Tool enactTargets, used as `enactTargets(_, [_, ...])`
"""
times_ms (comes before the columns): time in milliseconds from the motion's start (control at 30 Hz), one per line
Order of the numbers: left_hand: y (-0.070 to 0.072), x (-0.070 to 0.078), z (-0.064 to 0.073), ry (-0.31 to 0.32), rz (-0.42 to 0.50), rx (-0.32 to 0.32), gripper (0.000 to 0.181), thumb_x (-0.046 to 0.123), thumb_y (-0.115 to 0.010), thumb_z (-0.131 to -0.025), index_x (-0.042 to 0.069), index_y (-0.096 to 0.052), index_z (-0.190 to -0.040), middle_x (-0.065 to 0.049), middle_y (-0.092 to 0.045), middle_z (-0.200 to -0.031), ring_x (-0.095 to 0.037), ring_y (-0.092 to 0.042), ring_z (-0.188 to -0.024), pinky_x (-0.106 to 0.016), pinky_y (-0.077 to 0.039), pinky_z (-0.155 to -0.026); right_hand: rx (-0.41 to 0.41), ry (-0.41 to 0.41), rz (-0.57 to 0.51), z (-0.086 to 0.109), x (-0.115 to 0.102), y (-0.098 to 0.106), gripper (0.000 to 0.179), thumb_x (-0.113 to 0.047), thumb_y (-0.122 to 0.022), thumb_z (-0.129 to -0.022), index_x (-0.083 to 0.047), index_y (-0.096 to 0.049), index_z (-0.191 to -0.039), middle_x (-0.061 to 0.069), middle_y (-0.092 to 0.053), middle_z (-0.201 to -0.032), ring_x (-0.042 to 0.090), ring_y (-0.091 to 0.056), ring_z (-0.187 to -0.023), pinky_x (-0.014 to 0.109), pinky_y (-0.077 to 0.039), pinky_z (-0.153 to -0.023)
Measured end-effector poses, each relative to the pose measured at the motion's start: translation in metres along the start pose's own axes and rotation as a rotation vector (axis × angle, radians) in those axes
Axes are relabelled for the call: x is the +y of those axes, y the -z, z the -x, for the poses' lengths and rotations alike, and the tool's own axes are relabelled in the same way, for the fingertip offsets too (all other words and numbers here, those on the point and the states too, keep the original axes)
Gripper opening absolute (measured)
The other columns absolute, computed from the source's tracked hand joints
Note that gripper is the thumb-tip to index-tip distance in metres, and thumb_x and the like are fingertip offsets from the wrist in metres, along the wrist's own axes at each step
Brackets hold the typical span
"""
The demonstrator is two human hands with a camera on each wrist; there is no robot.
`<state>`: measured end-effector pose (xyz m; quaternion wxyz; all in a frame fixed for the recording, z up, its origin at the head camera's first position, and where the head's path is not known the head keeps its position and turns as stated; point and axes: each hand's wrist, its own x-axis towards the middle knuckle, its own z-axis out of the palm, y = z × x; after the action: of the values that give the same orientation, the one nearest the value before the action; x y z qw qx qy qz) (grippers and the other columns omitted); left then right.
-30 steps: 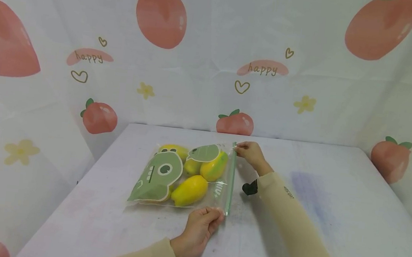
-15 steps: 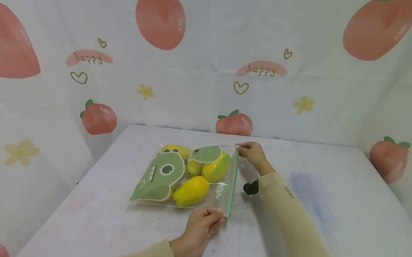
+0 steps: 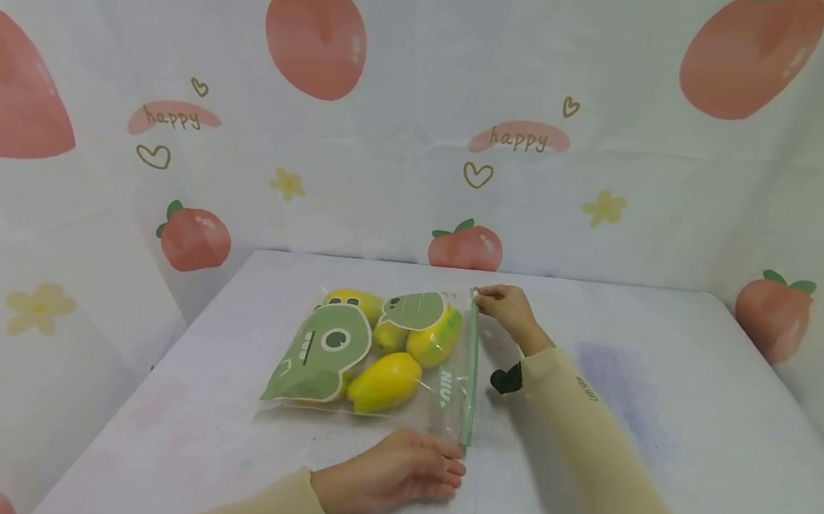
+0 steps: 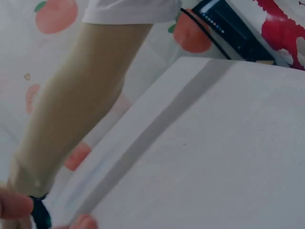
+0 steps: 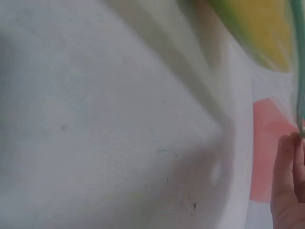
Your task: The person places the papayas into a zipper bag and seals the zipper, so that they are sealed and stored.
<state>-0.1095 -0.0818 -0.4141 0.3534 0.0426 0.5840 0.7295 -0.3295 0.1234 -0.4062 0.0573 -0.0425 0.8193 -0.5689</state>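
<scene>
A clear zip bag (image 3: 322, 356) with green cartoon-creature prints lies on the table, several yellow, partly green fruits (image 3: 385, 381) inside. Its green zip strip (image 3: 474, 364) runs along the right side. At the strip's far end, my right hand (image 3: 515, 314) pinches the corner between thumb and fingers; the right wrist view shows these fingertips at the strip's tip. My left hand (image 3: 397, 469) is at the near corner, fingers loosely extended and fingertips right at the strip's end. Only a few left fingers (image 4: 14, 205) show at the lower left of the left wrist view.
The white table (image 3: 583, 493) has a faint purple stain (image 3: 614, 379) right of the bag. Behind it hangs a white cloth (image 3: 391, 171) printed with peaches. A dark box-like object (image 4: 233, 28) lies past the table edge in the left wrist view.
My left hand has loosened from its pinch on the bag's near edge; its fingers have straightened and shifted right. The bag has slid slightly right, my right hand still pinching the far corner.
</scene>
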Motion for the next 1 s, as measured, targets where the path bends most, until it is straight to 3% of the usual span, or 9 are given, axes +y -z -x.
enactTargets(100, [0.004,0.013,0.009,0.01,-0.121,-0.102,0.039,0.008,-0.052,-0.093,-0.012,-0.055,-0.127,-0.015,-0.067,-0.112,-0.015,-0.066,-0.092,-0.035,-0.055,-0.093,-0.026,0.013,-0.004,0.002,-0.001,0.001,0.038,-0.011,-0.059,-0.096,0.009,-0.054,-0.128,0.027,-0.059,-0.124,0.022,-0.067,-0.099,0.037,-0.053,-0.095])
enactTargets(167, [0.007,0.027,0.014,-0.004,-0.204,-0.129,0.038,0.012,-0.051,-0.096,-0.009,-0.057,-0.127,-0.015,-0.067,-0.115,-0.016,-0.066,-0.095,-0.036,-0.055,-0.093,-0.047,0.014,-0.008,0.004,-0.001,0.001,0.04,-0.008,-0.059,-0.095,0.008,-0.052,-0.131,0.027,-0.06,-0.122,0.016,-0.067,-0.091,0.035,-0.054,-0.093])
enactTargets(367, [0.023,0.066,0.029,-0.134,-0.351,-0.109,0.038,0.017,-0.052,-0.099,-0.005,-0.056,-0.13,-0.014,-0.066,-0.117,-0.02,-0.065,-0.1,-0.034,-0.055,-0.091,-0.103,0.003,-0.029,0.017,0.002,0.002,0.045,-0.004,-0.059,-0.094,0.008,-0.045,-0.135,0.027,-0.058,-0.119,0.013,-0.063,-0.089,0.033,-0.056,-0.089])
enactTargets(533, [0.045,0.093,0.04,-0.255,-0.428,0.001,0.041,0.015,-0.051,-0.098,-0.008,-0.052,-0.132,-0.019,-0.064,-0.118,-0.02,-0.065,-0.102,-0.033,-0.055,-0.091,-0.151,0.015,-0.053,0.028,0.008,0.003,0.047,-0.001,-0.058,-0.094,0.009,-0.042,-0.136,0.027,-0.057,-0.116,0.011,-0.062,-0.085,0.032,-0.057,-0.086])
enactTargets(733, [0.075,0.119,0.051,-0.309,-0.496,0.197,0.04,0.019,-0.049,-0.1,-0.006,-0.054,-0.131,-0.019,-0.062,-0.12,-0.029,-0.062,-0.108,-0.036,-0.054,-0.093,-0.215,0.034,-0.072,0.039,0.015,0.002,0.048,0.0,-0.058,-0.093,0.01,-0.041,-0.136,0.024,-0.057,-0.109,0.011,-0.063,-0.079,0.034,-0.059,-0.083])
enactTargets(833, [0.091,0.125,0.058,-0.349,-0.488,0.28,0.04,0.022,-0.051,-0.1,-0.003,-0.054,-0.131,-0.012,-0.064,-0.117,-0.025,-0.064,-0.105,-0.033,-0.055,-0.092,-0.234,0.013,-0.072,0.045,0.017,0.0,0.048,-0.002,-0.06,-0.092,0.009,-0.043,-0.135,0.018,-0.055,-0.104,0.012,-0.062,-0.077,0.034,-0.059,-0.08])
enactTargets(1000, [0.12,0.127,0.07,-0.423,-0.454,0.36,0.038,0.023,-0.053,-0.1,0.002,-0.056,-0.132,0.002,-0.068,-0.111,-0.019,-0.066,-0.103,-0.027,-0.055,-0.09,-0.266,-0.001,-0.082,0.057,0.016,-0.002,0.049,-0.002,-0.061,-0.091,0.009,-0.043,-0.136,0.014,-0.052,-0.101,0.012,-0.061,-0.076,0.035,-0.059,-0.078])
